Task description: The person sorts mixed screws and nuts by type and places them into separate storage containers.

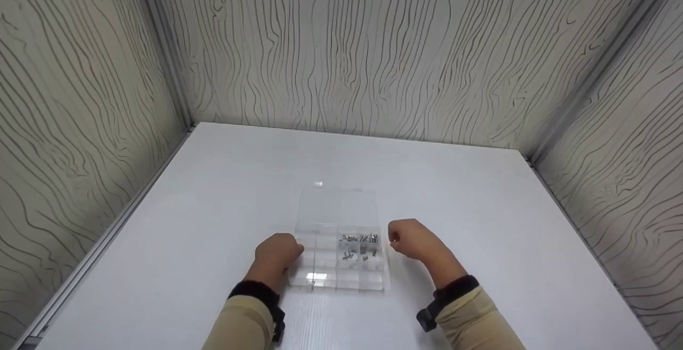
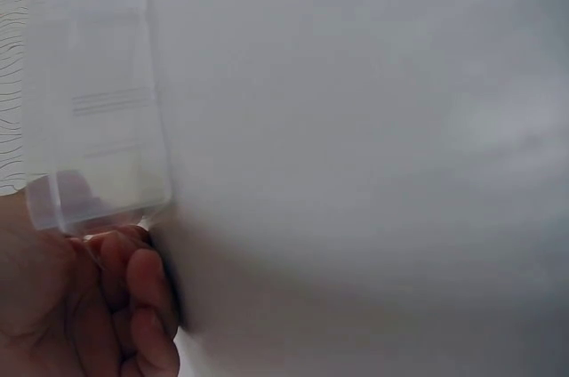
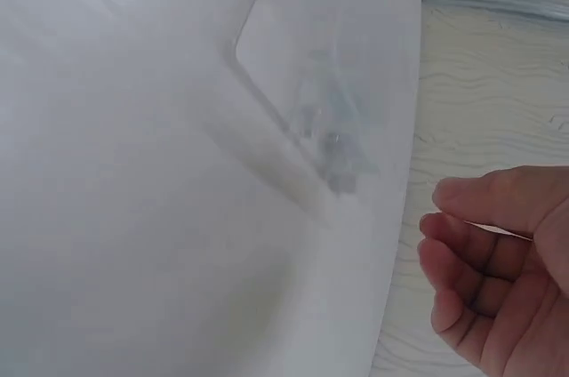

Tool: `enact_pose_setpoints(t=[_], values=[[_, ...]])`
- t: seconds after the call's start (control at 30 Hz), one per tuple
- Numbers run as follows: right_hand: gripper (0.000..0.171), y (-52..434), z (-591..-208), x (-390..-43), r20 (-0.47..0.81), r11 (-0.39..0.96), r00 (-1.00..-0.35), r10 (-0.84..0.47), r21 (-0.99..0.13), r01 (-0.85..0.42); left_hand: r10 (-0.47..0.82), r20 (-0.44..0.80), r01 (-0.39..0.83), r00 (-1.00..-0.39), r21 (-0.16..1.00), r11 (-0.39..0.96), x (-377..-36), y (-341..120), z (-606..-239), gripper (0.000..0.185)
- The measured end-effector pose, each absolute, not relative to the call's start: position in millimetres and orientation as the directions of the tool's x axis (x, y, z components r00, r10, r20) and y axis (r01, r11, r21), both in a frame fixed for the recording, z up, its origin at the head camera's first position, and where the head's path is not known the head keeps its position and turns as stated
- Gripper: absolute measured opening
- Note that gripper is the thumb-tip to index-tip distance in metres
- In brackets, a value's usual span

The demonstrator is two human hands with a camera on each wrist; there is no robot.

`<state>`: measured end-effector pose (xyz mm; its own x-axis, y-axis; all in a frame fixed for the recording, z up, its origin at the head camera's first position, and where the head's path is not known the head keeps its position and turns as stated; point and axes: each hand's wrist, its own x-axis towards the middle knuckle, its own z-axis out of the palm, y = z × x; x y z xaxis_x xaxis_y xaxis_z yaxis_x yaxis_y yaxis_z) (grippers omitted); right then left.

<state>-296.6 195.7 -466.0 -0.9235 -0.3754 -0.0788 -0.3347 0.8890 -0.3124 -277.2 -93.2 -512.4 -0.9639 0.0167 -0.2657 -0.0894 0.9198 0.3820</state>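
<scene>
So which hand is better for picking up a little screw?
Probably the right hand: it holds nothing and sits beside the screws, while the left hand touches the clear box at its far side.

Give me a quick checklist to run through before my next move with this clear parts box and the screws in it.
1. Box flat on the table: ok.
2. Lid open and lying back: ok.
3. Screws all inside the compartments on the right: ok, none seen loose.
4. Left hand steadying the box at its left edge: ok, fingers curled against the corner.
5. Right hand free: ok, fingers curled, holding nothing, apart from the box.
6. Screw sizes sorted: cannot tell, too small.
</scene>
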Motion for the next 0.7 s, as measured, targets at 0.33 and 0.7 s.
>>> enact_pose_setpoints(t=[0.33,0.7], values=[[0.010,246,-475,-294,-0.274,0.961,-0.939,-0.207,-0.238,-0.142,0.006,-0.284,-0.107,-0.959,0.380,0.919,-278,-95,-515,0.034],[0.015,273,-488,-290,-0.232,0.963,-0.953,-0.196,-0.227,-0.143,0.006,-0.271,-0.103,-0.963,0.383,0.918,-277,-93,-513,0.032]])
